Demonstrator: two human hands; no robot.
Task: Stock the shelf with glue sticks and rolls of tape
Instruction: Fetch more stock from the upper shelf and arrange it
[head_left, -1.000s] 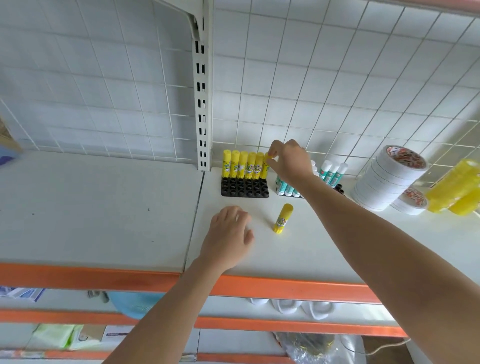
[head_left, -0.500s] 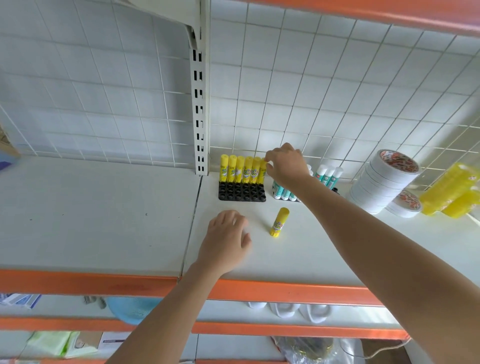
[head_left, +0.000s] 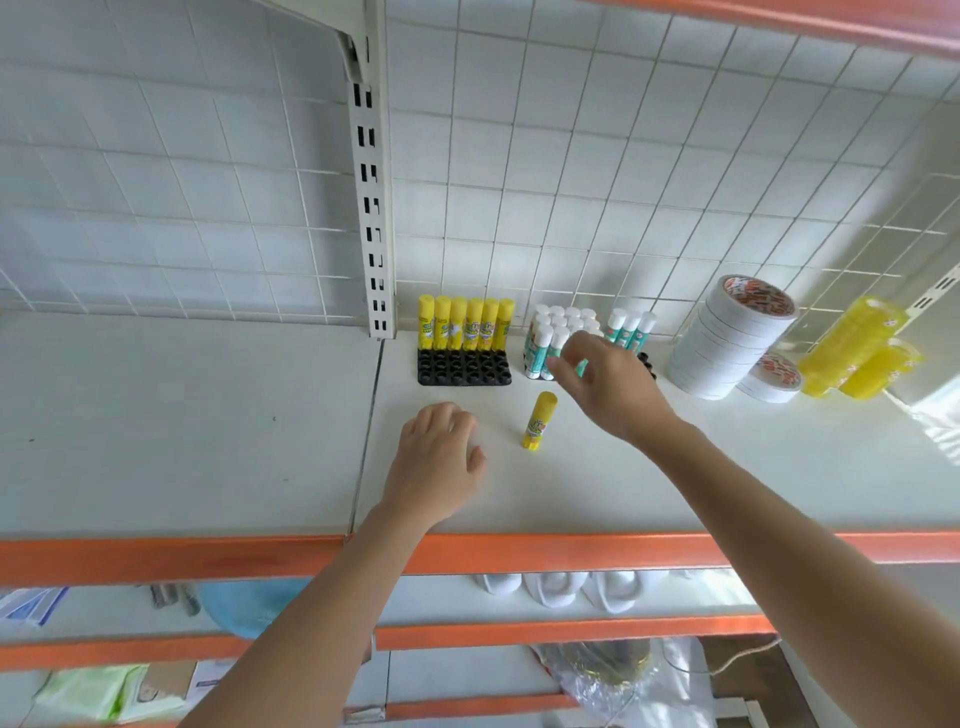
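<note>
Big white shelf (head_left: 779, 467) with an orange front edge, running off both sides of the view, so no telling how far it goes. Tiled wall behind a wire grid at the back.

Off to the right, a leaning stack of tape rolls (head_left: 727, 343) with a couple more flat ones (head_left: 771, 382) tucked behind its base, partly covered. Yellow wrapped packs (head_left: 857, 348) beside those, blurry and cut by glare, contents hard to make out.

Right hand (head_left: 613, 384) hanging over the shelf, fingers loosely spread and a bit motion-blurred, holding nothing, fingertips just in front of the white-capped glue sticks (head_left: 561, 327) and hiding the lower part of that bunch plus most of the tray under them. Left hand (head_left: 439, 457) resting near the front edge, knuckles up, fingers curled under; palm side hidden, so can't tell whether anything's in there.

Black tray (head_left: 462, 366) at the back wall, six yellow glue sticks (head_left: 465, 325) standing in its rear row only.

One loose yellow glue stick (head_left: 539, 421) standing upright on the bare shelf, between the two hands, just below the right fingertips and right of the left hand, touched by neither.
</note>
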